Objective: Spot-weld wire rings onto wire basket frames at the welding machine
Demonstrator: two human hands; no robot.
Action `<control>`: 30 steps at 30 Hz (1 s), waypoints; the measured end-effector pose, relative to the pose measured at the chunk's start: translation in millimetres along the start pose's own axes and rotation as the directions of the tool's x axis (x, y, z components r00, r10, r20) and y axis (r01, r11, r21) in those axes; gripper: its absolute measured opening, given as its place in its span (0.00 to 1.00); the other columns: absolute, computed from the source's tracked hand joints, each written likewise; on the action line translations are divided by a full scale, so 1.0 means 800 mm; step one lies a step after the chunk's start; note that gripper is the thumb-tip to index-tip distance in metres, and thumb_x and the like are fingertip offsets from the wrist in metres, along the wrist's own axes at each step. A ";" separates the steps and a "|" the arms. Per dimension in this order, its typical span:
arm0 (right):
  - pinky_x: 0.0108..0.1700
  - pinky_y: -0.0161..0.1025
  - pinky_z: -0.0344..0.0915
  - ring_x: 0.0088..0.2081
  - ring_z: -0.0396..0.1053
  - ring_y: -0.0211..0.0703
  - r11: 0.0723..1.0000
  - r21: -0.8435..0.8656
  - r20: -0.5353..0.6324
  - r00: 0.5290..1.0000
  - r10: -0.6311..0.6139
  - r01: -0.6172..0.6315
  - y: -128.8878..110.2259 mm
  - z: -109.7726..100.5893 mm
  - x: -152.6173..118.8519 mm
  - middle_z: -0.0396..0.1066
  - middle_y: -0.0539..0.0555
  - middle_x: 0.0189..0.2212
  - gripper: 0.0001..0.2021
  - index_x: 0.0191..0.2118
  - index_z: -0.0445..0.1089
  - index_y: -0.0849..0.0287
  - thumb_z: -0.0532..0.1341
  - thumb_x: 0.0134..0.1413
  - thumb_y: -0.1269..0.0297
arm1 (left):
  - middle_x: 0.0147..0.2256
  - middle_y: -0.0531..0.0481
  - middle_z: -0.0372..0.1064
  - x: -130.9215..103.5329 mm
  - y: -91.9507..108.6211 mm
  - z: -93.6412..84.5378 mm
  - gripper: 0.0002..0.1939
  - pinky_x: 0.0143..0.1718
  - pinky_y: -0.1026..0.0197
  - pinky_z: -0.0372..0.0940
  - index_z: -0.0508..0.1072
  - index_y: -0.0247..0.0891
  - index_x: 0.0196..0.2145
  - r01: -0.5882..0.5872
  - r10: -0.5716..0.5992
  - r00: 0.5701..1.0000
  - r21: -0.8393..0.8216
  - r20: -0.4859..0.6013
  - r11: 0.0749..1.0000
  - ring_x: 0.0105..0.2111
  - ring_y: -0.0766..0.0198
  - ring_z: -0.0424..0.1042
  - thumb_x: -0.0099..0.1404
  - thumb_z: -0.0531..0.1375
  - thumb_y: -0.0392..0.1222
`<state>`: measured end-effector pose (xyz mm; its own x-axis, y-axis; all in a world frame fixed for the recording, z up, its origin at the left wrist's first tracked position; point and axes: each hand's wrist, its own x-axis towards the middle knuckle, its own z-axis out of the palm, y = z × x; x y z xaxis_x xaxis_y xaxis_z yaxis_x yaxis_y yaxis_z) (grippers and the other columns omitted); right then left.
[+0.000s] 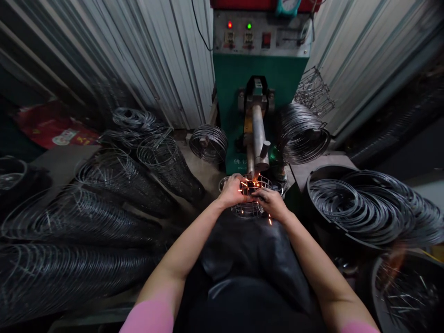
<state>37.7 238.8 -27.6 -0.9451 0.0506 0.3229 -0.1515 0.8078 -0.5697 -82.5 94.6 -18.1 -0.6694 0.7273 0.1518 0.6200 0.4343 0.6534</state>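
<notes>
A round wire basket (250, 210) sits over my lap, under the metal arm (258, 134) of a green machine (229, 69). Orange sparks fly where the machine's tip meets the wires. My left hand (233, 190) is closed on the left side of the wire basket. From the right, my right hand (272, 202) pinches at the basket's near side, its fingertips close to those of my left hand. The exact wires under my fingers are too small to tell apart.
Stacks of wire rings (79, 263) fill the left side. A black tub (312, 185) of wire rings stands at the right, with a bin (376, 286) of short wires nearer. Wire coils (208, 143) flank the machine.
</notes>
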 end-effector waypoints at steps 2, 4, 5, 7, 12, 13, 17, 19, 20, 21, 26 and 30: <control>0.41 0.37 0.66 0.39 0.70 0.43 1.000 -0.009 -0.016 1.000 0.006 -0.006 0.001 0.002 0.000 0.72 0.54 0.36 0.10 0.37 0.72 0.56 0.56 0.51 0.74 | 0.46 0.44 0.62 0.000 0.004 -0.001 0.34 0.50 0.53 0.60 0.66 0.36 0.42 0.005 -0.004 1.000 0.038 -0.018 0.999 0.48 0.52 0.63 0.38 0.70 0.49; 0.42 0.38 0.66 0.39 0.70 0.43 0.999 -0.025 -0.028 0.999 0.019 -0.019 0.003 0.002 0.004 0.72 0.54 0.37 0.12 0.38 0.72 0.56 0.56 0.51 0.75 | 0.48 0.43 0.61 0.003 0.008 -0.003 0.33 0.51 0.50 0.59 0.66 0.37 0.43 0.024 -0.020 0.999 0.093 -0.044 0.995 0.50 0.51 0.61 0.39 0.69 0.47; 0.42 0.38 0.66 0.39 0.70 0.43 0.999 -0.034 -0.034 0.999 0.031 -0.032 0.004 0.003 0.007 0.72 0.54 0.37 0.12 0.38 0.72 0.56 0.56 0.51 0.75 | 0.48 0.43 0.60 0.006 0.010 -0.004 0.33 0.51 0.50 0.59 0.66 0.38 0.44 0.040 -0.035 0.998 0.113 -0.050 0.993 0.51 0.50 0.61 0.39 0.69 0.47; 0.42 0.39 0.67 0.39 0.71 0.44 0.997 -0.047 -0.052 0.997 0.059 -0.062 0.007 0.004 0.013 0.72 0.55 0.36 0.11 0.37 0.73 0.56 0.56 0.51 0.74 | 0.48 0.43 0.60 0.012 0.012 -0.004 0.33 0.49 0.50 0.60 0.65 0.38 0.44 0.077 -0.073 0.997 0.127 -0.037 0.989 0.50 0.50 0.61 0.39 0.69 0.47; 0.47 0.42 0.65 0.45 0.69 0.47 0.997 -0.018 -0.163 0.984 0.069 -0.073 0.011 0.007 0.006 0.71 0.56 0.43 0.12 0.43 0.71 0.54 0.58 0.52 0.68 | 0.46 0.44 0.61 0.019 0.006 0.002 0.33 0.47 0.53 0.61 0.65 0.38 0.43 0.103 -0.099 0.994 0.097 -0.043 0.990 0.48 0.52 0.63 0.39 0.69 0.48; 0.47 0.43 0.65 0.45 0.69 0.47 0.996 -0.004 -0.217 0.973 0.082 -0.085 0.012 0.007 0.002 0.70 0.56 0.43 0.12 0.44 0.70 0.54 0.58 0.53 0.67 | 0.47 0.44 0.60 0.019 0.005 0.002 0.33 0.48 0.52 0.61 0.65 0.38 0.43 0.094 -0.089 0.994 0.097 -0.057 0.991 0.48 0.52 0.63 0.39 0.69 0.48; 0.42 0.42 0.66 0.38 0.70 0.46 0.988 0.045 -0.346 0.925 0.156 -0.150 0.020 0.004 -0.002 0.71 0.56 0.34 0.07 0.35 0.71 0.56 0.56 0.54 0.65 | 0.48 0.44 0.59 0.028 0.002 0.000 0.34 0.50 0.51 0.59 0.65 0.38 0.43 0.067 -0.060 0.996 0.106 -0.067 0.992 0.51 0.51 0.60 0.38 0.70 0.47; 0.41 0.42 0.66 0.36 0.69 0.46 0.987 0.052 -0.331 0.930 0.160 -0.151 0.025 0.001 0.006 0.71 0.56 0.32 0.07 0.32 0.70 0.57 0.55 0.54 0.66 | 0.48 0.44 0.59 0.037 0.000 -0.004 0.33 0.50 0.51 0.59 0.65 0.38 0.43 0.074 -0.070 0.996 0.094 -0.050 0.993 0.51 0.52 0.60 0.39 0.69 0.46; 0.40 0.42 0.66 0.36 0.69 0.46 0.987 0.049 -0.320 0.934 0.158 -0.150 0.027 0.000 0.011 0.71 0.56 0.33 0.07 0.32 0.70 0.57 0.55 0.54 0.66 | 0.48 0.44 0.60 0.042 0.000 -0.006 0.33 0.49 0.52 0.60 0.65 0.38 0.43 0.082 -0.078 0.996 0.088 -0.041 0.993 0.50 0.52 0.61 0.39 0.69 0.47; 0.41 0.42 0.65 0.36 0.69 0.47 0.987 0.045 -0.313 0.937 0.158 -0.152 0.028 -0.001 0.016 0.71 0.56 0.33 0.07 0.32 0.70 0.57 0.55 0.53 0.67 | 0.48 0.44 0.60 0.046 -0.001 -0.008 0.33 0.49 0.52 0.60 0.65 0.37 0.43 0.088 -0.085 0.996 0.083 -0.031 0.993 0.50 0.52 0.61 0.39 0.69 0.47; 0.40 0.41 0.64 0.37 0.68 0.47 0.984 0.016 -0.278 0.945 0.173 -0.176 0.030 -0.003 0.027 0.71 0.56 0.34 0.06 0.33 0.69 0.57 0.55 0.54 0.66 | 0.47 0.44 0.61 0.056 0.001 -0.011 0.33 0.48 0.52 0.60 0.65 0.36 0.43 0.113 -0.113 0.994 0.088 -0.002 0.990 0.49 0.52 0.62 0.40 0.69 0.47; 0.38 0.39 0.63 0.37 0.68 0.46 0.972 -0.065 -0.238 0.950 0.203 -0.224 0.028 -0.003 0.025 0.70 0.56 0.35 0.06 0.35 0.68 0.57 0.55 0.55 0.67 | 0.47 0.43 0.61 0.057 -0.001 -0.010 0.33 0.48 0.52 0.60 0.65 0.37 0.44 0.102 -0.102 0.995 0.105 -0.003 0.989 0.50 0.51 0.62 0.40 0.69 0.48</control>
<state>15.6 259.0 -32.3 -0.8593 0.3519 0.3711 0.0836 0.8125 -0.5770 -116.6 123.1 -6.1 -0.7302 0.6777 0.0866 0.5884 0.5593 0.5840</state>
